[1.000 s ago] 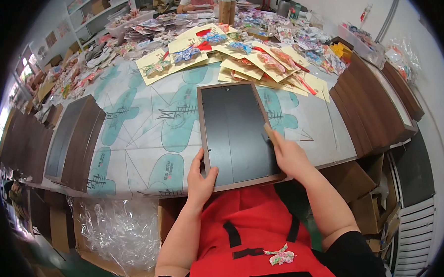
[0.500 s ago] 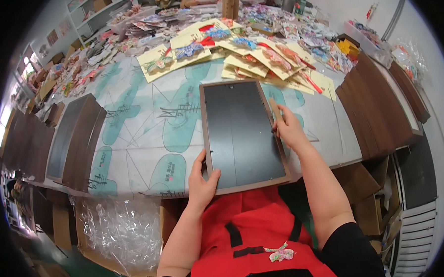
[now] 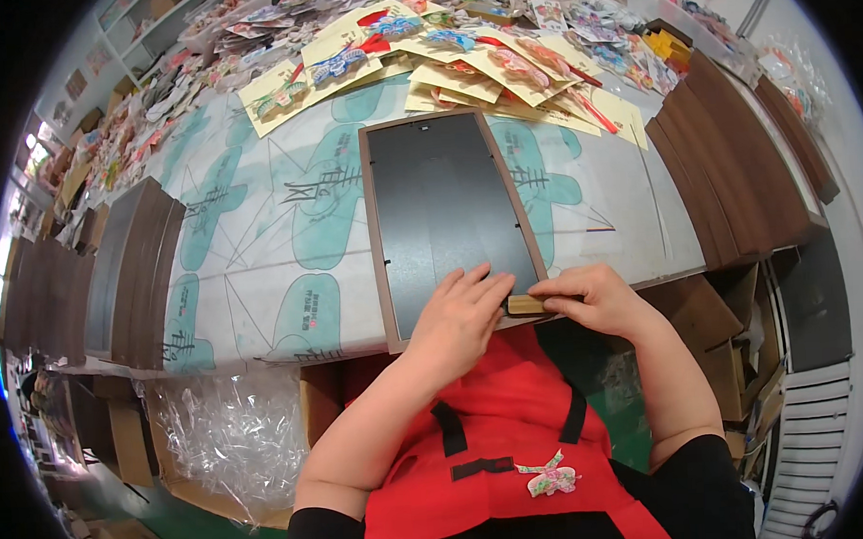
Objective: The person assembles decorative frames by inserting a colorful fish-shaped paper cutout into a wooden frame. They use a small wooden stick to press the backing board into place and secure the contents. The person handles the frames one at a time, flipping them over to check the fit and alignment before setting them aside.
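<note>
A brown picture frame point(image 3: 371, 205) lies back side up at the table's front edge, its dark backing board point(image 3: 438, 202) facing me. Small black tabs show along the frame's inner edges. My left hand point(image 3: 461, 321) rests on the backing's lower part, fingers stretched out and holding nothing. Between the thumb and fingers of my right hand point(image 3: 592, 301) is a short, tan, wooden-looking tool point(image 3: 525, 305). It lies across the frame's near edge by the lower right corner, with its tip close to my left fingertips. What the tip touches is hidden.
Pale yellow cards point(image 3: 364, 56) with colourful ornaments lie overlapped beyond the frame. Stacks of brown frames stand at the right point(image 3: 735, 169) and left point(image 3: 133, 273). Below the table's left side sits a cardboard box with clear plastic wrapping point(image 3: 232, 442). Mixed colourful pieces cover the table's far side.
My right hand has brought the tool from the frame's right side to its near edge. My left hand has left the left edge and now lies on the backing.
</note>
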A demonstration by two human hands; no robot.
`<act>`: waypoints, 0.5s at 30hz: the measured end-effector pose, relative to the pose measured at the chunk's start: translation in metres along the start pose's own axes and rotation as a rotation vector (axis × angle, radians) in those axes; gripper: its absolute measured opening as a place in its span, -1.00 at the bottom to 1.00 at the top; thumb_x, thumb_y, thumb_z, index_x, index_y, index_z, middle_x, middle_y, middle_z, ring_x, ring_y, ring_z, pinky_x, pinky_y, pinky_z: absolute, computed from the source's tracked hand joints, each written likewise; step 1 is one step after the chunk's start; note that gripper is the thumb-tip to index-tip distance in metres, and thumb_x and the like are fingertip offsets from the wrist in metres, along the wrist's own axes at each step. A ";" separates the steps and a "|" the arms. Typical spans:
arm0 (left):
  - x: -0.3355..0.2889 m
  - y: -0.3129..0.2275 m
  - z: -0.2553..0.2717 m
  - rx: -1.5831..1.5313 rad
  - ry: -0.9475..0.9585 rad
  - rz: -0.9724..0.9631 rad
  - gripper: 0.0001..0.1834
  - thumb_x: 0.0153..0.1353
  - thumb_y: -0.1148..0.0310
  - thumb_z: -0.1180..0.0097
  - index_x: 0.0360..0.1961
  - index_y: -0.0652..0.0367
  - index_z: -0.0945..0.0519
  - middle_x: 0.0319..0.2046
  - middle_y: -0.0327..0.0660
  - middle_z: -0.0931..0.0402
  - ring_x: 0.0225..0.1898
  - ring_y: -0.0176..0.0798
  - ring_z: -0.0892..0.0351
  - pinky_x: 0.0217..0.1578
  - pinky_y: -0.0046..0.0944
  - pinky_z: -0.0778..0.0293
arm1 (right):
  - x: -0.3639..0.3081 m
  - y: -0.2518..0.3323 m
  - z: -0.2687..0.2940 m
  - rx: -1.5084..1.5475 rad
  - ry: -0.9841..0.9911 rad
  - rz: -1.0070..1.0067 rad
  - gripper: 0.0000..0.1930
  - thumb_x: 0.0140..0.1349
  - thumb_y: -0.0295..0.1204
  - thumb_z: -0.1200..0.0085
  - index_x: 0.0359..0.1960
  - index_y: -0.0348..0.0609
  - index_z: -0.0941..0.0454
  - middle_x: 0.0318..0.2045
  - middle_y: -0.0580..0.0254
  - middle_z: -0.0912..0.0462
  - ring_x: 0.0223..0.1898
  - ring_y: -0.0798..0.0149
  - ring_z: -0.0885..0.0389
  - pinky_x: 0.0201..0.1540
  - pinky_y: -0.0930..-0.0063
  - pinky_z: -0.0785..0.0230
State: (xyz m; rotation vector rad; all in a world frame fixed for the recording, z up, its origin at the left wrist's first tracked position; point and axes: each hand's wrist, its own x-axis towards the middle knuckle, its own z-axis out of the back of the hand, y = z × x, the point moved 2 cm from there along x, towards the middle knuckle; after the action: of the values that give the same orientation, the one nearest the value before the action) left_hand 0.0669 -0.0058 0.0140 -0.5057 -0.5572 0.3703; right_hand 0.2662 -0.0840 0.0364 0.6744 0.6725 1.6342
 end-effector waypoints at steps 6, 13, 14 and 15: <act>0.001 0.007 -0.005 -0.064 -0.008 0.056 -0.67 0.11 0.57 -0.05 -0.06 0.18 -0.50 -0.14 -0.06 -0.54 0.09 0.04 -0.42 0.13 0.04 -0.25 | 0.005 0.004 0.004 -0.176 0.030 0.026 -0.78 0.06 -0.40 -0.19 -0.21 -0.01 -0.64 -0.47 0.18 -0.61 -0.42 0.13 -0.58 -0.35 0.37 -0.41; 0.001 0.006 -0.005 -0.081 -0.002 0.085 -0.66 0.10 0.57 -0.06 -0.05 0.16 -0.52 -0.15 -0.07 -0.56 0.09 0.03 -0.43 0.15 0.03 -0.24 | 0.006 0.001 0.002 -0.340 -0.048 0.157 -0.78 0.03 -0.40 -0.23 -0.24 0.06 -0.67 -0.56 0.24 -0.54 -0.51 0.15 -0.54 -0.45 0.35 -0.37; 0.001 0.006 -0.005 -0.081 -0.001 0.084 -0.66 0.09 0.57 -0.06 -0.05 0.17 -0.52 -0.15 -0.07 -0.56 0.09 0.02 -0.43 0.15 0.03 -0.24 | 0.006 0.000 0.001 -0.349 -0.064 0.178 -0.78 0.01 -0.43 -0.24 -0.24 0.04 -0.67 -0.58 0.23 -0.53 -0.54 0.15 -0.52 -0.48 0.37 -0.36; 0.001 0.005 -0.005 -0.079 -0.001 0.083 -0.65 0.09 0.57 -0.06 -0.05 0.17 -0.52 -0.15 -0.07 -0.56 0.09 0.02 -0.43 0.15 0.03 -0.24 | 0.006 -0.003 0.000 -0.351 -0.063 0.175 -0.77 0.01 -0.42 -0.25 -0.24 0.05 -0.67 -0.58 0.23 -0.53 -0.54 0.14 -0.52 -0.48 0.36 -0.35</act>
State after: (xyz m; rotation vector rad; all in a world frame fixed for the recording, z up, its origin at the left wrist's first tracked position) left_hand 0.0694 -0.0031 0.0077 -0.6058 -0.5544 0.4293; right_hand 0.2674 -0.0774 0.0349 0.5358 0.2743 1.8265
